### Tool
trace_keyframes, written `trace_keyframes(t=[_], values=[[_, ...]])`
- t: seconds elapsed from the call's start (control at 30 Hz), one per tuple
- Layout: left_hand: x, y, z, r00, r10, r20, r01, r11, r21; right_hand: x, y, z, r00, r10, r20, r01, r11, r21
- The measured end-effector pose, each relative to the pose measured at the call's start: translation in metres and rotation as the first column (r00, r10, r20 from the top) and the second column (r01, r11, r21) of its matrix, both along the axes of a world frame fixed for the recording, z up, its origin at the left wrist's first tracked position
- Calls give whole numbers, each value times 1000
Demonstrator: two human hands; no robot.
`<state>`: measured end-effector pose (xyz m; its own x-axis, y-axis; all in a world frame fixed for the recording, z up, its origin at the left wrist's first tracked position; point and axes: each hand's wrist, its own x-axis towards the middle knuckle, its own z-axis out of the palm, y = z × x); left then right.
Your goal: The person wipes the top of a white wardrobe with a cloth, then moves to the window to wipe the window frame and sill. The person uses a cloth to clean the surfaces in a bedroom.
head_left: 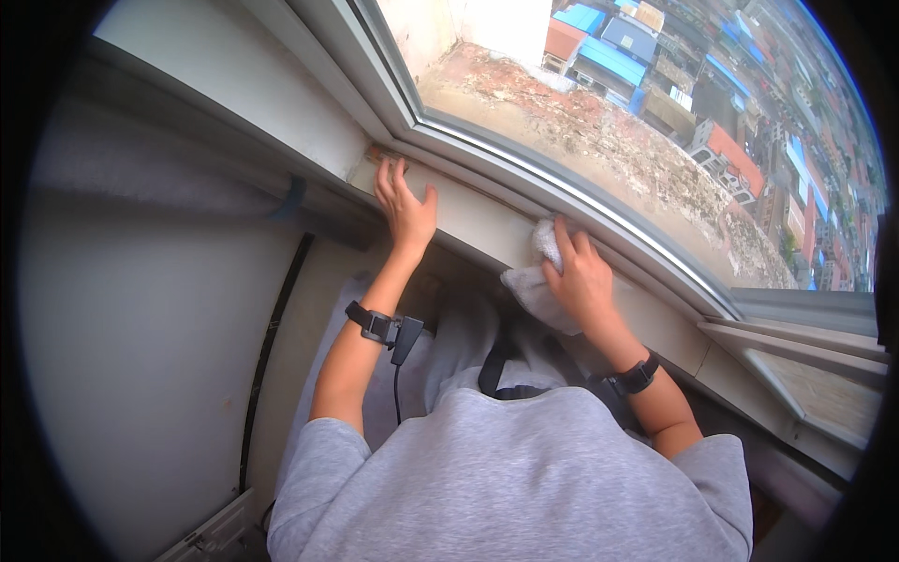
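Observation:
My right hand (pixel 582 283) grips a white cloth (pixel 536 292), bunched at the fingertips and pressed on the window sill (pixel 476 217) beside the frame. Part of the cloth hangs over the sill's front edge. Farther left, my left hand (pixel 408 208) rests near the sill's left end with fingers apart and nothing in them. Its fingertips touch the sill close to the corner of the window frame (pixel 412 126). Each wrist carries a black strap, and a small black device with a cable hangs from the left one.
Beyond the glass lie a worn outer ledge (pixel 599 131) and rooftops (pixel 609 58) far below. An angled window sash (pixel 815 379) stands at the right. A pale panel (pixel 140 347) fills the left side, below a horizontal pipe (pixel 318 217) with a blue band.

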<state>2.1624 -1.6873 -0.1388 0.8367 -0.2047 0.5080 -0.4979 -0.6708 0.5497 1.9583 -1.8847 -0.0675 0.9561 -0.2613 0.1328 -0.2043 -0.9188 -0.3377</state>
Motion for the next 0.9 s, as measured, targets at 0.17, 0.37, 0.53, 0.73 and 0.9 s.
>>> trace_keyframes(t=[0.17, 0.37, 0.53, 0.73, 0.9], values=[[40, 44, 10, 999, 30, -28, -22, 968, 250, 79, 45, 7, 997, 63, -41, -63, 998, 11], [52, 51, 8, 999, -40, -28, 44, 983, 178, 156, 89, 13, 982, 179, -60, -179, 984, 1], [49, 52, 2, 999, -13, -30, 19, 979, 202, 194, 108, 17, 971, 211, -114, -215, 976, -21], [51, 52, -6, 998, 15, -61, -3, 979, 203, 205, 113, 17, 966, 238, -99, -238, 971, 18], [51, 49, -14, 1000, 9, 7, -11, 984, 176, 178, 95, 13, 973, 232, -14, -230, 971, 69]])
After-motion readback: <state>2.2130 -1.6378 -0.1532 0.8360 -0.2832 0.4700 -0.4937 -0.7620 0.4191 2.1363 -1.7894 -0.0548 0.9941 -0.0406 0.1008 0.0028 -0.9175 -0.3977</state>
